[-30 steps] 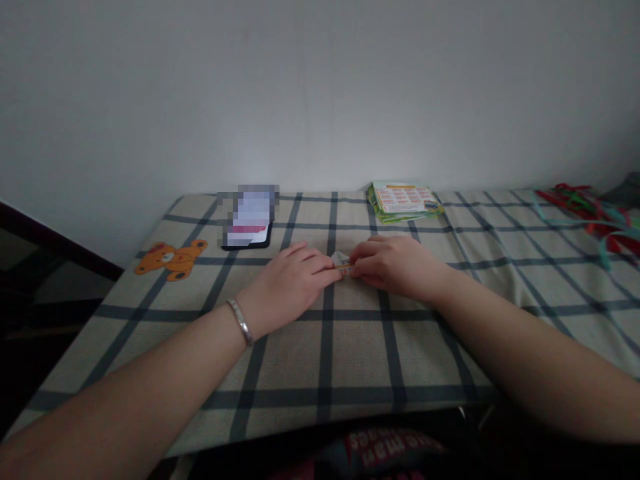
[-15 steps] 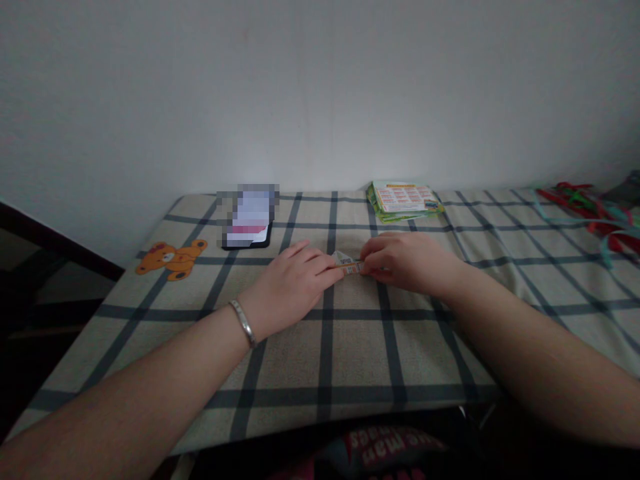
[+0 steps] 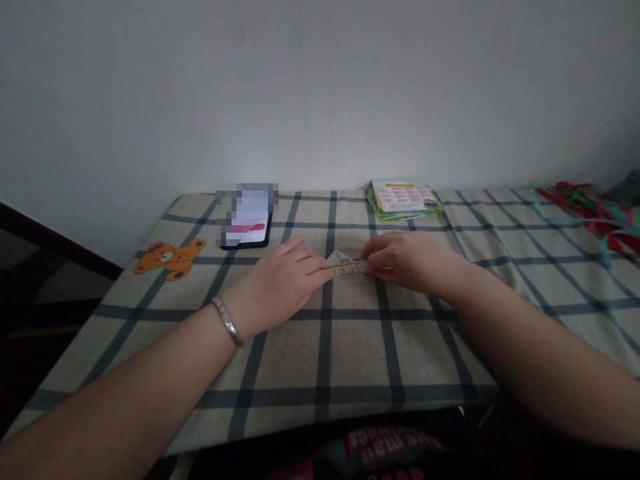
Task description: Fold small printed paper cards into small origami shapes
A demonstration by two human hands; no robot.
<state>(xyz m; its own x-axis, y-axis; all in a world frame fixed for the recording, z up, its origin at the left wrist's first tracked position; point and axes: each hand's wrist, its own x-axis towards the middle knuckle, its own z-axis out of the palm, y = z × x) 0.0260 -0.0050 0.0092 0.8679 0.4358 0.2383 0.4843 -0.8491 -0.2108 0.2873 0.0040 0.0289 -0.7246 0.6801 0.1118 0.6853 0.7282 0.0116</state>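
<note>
A small piece of folded printed paper (image 3: 346, 268) lies on the checked tablecloth, with a pale triangular peak along its far side and a strip of orange and white print in front. The fingertips of my left hand (image 3: 280, 283) press together on its left end, the index finger raised and apart. At the right end, my right hand (image 3: 407, 260) pinches the paper between thumb and fingers. Both ends of the paper are hidden under my fingers. On my left wrist sits a silver bangle (image 3: 227, 322).
A phone (image 3: 247, 223) with a lit, partly blurred screen lies at the back left, beyond a teddy bear picture (image 3: 170, 260). Printed leaflets (image 3: 405, 200) are stacked near the wall. Red, green and pale blue ribbons (image 3: 585, 207) lie tangled at the far right.
My left hand has slid a little to the left along the paper, so more of the printed strip and the triangular peak shows. My right hand has hardly moved.
</note>
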